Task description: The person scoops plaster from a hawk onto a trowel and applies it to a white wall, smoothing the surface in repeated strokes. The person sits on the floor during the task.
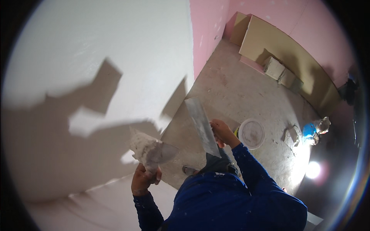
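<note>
Left hand (pixel 146 179) closed round a plaster-caked scraper (pixel 148 149), right hand (pixel 223 133) round that long metal blade (pixel 202 125) over there.

Tilted grey blade (pixel 202 127); caked trowel (pixel 165 152), probably

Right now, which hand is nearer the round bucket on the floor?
Right. The right hand appears just left of the bucket in view; the left hand is much farther left.

Building site, seemingly: pink wallboard (pixel 208 38)
</note>
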{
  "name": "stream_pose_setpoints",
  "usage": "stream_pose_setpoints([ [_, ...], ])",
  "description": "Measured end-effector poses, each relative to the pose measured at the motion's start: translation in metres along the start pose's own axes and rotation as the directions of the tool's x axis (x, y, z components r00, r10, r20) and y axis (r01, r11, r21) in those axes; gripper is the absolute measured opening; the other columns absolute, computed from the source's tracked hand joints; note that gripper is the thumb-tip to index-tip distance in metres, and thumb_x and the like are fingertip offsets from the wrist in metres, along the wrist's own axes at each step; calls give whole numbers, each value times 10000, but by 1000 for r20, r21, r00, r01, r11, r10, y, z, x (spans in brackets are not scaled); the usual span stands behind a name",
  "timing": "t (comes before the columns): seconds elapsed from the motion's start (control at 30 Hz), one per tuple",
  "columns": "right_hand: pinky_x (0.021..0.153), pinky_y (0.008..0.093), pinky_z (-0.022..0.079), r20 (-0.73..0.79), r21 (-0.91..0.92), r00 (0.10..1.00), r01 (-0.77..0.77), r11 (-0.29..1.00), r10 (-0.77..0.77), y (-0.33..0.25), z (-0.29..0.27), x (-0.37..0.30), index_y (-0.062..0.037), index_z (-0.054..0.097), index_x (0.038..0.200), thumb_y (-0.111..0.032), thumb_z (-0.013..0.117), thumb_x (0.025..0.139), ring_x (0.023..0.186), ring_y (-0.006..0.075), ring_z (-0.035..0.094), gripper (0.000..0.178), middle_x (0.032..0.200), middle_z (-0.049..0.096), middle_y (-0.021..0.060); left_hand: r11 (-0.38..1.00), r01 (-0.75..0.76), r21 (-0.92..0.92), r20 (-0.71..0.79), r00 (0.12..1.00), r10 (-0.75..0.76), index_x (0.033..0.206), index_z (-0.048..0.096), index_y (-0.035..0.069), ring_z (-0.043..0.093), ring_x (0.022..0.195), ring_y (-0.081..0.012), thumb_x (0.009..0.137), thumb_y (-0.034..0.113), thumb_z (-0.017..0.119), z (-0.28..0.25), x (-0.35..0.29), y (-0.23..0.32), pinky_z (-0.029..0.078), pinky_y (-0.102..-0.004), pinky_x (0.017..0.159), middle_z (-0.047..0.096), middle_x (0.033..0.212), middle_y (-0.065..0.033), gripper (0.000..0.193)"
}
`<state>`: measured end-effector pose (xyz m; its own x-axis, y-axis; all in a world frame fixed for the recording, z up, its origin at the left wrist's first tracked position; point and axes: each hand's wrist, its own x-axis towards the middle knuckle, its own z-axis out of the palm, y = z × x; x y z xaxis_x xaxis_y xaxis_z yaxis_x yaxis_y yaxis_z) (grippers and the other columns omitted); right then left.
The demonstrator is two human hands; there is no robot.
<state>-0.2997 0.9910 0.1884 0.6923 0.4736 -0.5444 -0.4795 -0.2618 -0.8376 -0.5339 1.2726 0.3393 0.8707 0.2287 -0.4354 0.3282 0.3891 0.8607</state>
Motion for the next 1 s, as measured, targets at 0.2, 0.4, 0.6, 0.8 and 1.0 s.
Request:
stream_pose_setpoints([
  [0.2, 657, 319, 561, 75, 178, 995, -74, 981, 61, 41, -49, 81, -5, 639, 1199, -291, 555, 1008, 814, 158, 684, 355, 946, 700, 106, 989, 132, -61, -23, 991, -133, 1244, 529, -5, 488, 484, -127, 737, 211, 818, 2, 82, -57, 338, -270, 399, 546, 653, -44, 622],
  [0.4, 670, 329, 570, 115, 281, 993, -5, 960, -29, 112, -60, 202, -3, 633, 1209, -283, 555, 1008, 837, 169, 688, 353, 972, 697, 112, 982, 141, -129, 4, 990, -142, 1307, 522, -6, 520, 522, -112, 817, 51, 774, -45, 197, -177, 409, -258, 463, 580, 703, -29, 554],
  [0.6, 683, 340, 579, 21, 496, 998, 45, 867, -64, 210, -34, 299, -1, 626, 1218, -275, 555, 1009, 859, 180, 693, 353, 998, 694, 118, 997, 23, 69, -114, 993, -15, 1228, 531, 7, 512, 530, -84, 881, 66, 727, -123, 330, -326, 391, -245, 459, 562, 692, -15, 403],
  [0.8, 696, 351, 588, -95, 655, 995, 85, 751, -30, 310, 7, 367, 2, 619, 1228, -267, 555, 1010, 882, 191, 697, 352, 1024, 691, 124, 996, 8, 87, -129, 992, 3, 1307, 467, 6, 515, 523, -93, 879, 89, 742, -167, 428, -432, 398, -249, 452, 556, 711, -15, 516],
  [1.0, 710, 362, 597, -231, 730, 972, 199, 654, -38, 371, 18, 356, 4, 613, 1238, -259, 555, 1010, 905, 202, 701, 352, 1051, 688, 130, 990, -103, 100, -3, 995, 104, 1410, 407, 28, 529, 535, -109, 892, 104, 726, -189, 468, -493, 418, -255, 456, 558, 723, -26, 613],
])
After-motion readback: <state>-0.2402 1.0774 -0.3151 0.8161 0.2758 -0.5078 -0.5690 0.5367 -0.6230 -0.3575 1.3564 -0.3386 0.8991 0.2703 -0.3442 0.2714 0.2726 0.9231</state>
